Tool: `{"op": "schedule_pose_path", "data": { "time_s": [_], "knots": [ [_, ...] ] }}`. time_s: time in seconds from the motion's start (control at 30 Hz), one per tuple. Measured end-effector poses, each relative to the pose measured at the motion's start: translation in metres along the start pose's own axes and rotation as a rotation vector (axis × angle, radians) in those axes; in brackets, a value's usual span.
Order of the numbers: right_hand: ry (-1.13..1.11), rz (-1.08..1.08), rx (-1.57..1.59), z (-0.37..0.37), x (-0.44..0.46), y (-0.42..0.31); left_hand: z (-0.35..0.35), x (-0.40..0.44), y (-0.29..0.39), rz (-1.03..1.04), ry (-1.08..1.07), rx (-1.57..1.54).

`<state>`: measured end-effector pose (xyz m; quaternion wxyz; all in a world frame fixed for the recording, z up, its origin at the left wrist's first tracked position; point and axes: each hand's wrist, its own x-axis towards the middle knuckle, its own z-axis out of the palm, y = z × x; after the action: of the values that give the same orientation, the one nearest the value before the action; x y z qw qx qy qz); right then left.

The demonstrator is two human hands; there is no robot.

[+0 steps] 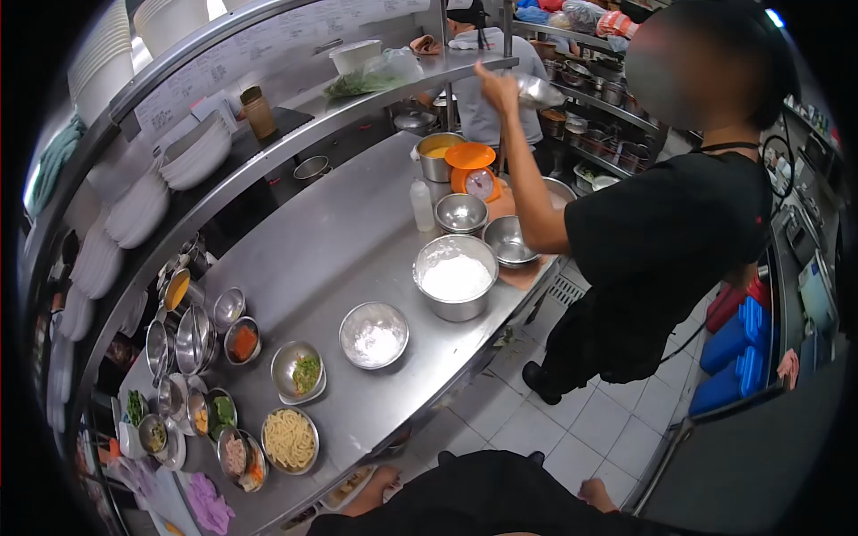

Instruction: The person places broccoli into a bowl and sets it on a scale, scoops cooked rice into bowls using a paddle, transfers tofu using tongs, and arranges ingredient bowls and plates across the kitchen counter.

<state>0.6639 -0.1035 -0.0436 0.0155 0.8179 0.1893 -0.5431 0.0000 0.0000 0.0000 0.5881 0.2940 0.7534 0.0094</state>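
Note:
My left hand (pixel 384 481) hangs low beside the table's front edge, close to a pale container (pixel 347 489) on a lower level; its fingers are too small to read. On the other side of my body, my right hand (pixel 593 490) shows partly, away from the table, its fingers unclear. Noodles fill a metal bowl (pixel 290 439) near the front edge. Behind it are a bowl with chopped greens (pixel 307 373), a bowl dusted with white powder (pixel 374 337) and a large pot of white powder (pixel 454 272).
A co-worker in black (pixel 661 223) stands at the right, one arm raised with a metal bowl. An orange scale (pixel 471 157) and a squeeze bottle (pixel 422 205) stand farther back. Stacked white bowls (pixel 197 152) line the overhead shelf. Blue bins (pixel 735 357) are at the right.

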Motion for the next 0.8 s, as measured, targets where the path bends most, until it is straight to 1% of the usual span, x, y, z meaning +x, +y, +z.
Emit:
{"op": "schedule_pose_path", "data": {
  "time_s": [0.07,0.1,0.17,0.2,0.23,0.27,0.3,0.33,0.4,0.47,0.5,0.57,0.6,0.67,0.7,0.77,0.8],
  "knots": [
    [-0.032,0.070,0.290,-0.042,-0.028,0.015,0.016,0.023,0.016,0.042,-0.085,-0.006],
    [-0.004,-0.005,0.352,-0.033,0.013,0.061,-0.039,-0.031,-0.031,-0.055,-0.007,0.047],
    [0.039,-0.161,0.473,-0.010,0.069,0.131,0.006,-0.017,0.019,-0.073,0.002,0.128],
    [-0.033,-0.303,0.412,-0.044,0.082,0.140,0.032,-0.009,0.041,-0.061,-0.011,0.109],
    [-0.036,-0.308,0.404,-0.053,0.084,0.140,0.041,-0.003,0.055,-0.071,-0.026,0.202],
    [0.140,-0.543,-0.077,-0.052,0.083,0.142,0.052,0.000,0.066,-0.083,-0.043,0.294],
    [0.314,-0.758,-0.567,-0.057,0.069,0.133,0.064,-0.006,0.087,-0.030,-0.028,0.325],
    [0.281,-0.765,-0.595,-0.065,0.060,0.121,0.078,-0.012,0.105,0.024,-0.012,0.358],
    [0.135,-0.631,-0.386,-0.083,0.056,0.098,0.104,0.037,0.115,0.264,-0.111,0.641],
    [0.025,-0.526,-0.199,-0.103,0.059,0.073,0.141,0.016,0.165,0.238,0.013,0.352],
    [-0.022,-0.476,-0.112,-0.113,0.061,0.060,0.158,0.005,0.186,0.239,0.020,0.336],
    [-0.102,-0.355,0.080,-0.134,0.061,0.031,0.185,-0.012,0.219,0.369,0.036,0.397],
    [-0.130,-0.300,0.169,-0.144,0.062,0.018,0.196,-0.018,0.228,0.368,0.044,0.384],
    [-0.131,-0.252,0.272,-0.166,0.062,-0.008,0.204,-0.021,0.239,0.491,0.017,0.291],
    [-0.131,-0.254,0.270,-0.177,0.059,-0.019,0.205,-0.017,0.240,0.492,0.019,0.288],
    [0.034,-0.262,0.464,-0.204,0.057,-0.039,0.205,-0.002,0.238,0.338,-0.008,0.322],
    [0.041,-0.264,0.473,-0.217,0.055,-0.051,0.202,0.003,0.239,0.348,-0.011,0.328]
  ]
}}
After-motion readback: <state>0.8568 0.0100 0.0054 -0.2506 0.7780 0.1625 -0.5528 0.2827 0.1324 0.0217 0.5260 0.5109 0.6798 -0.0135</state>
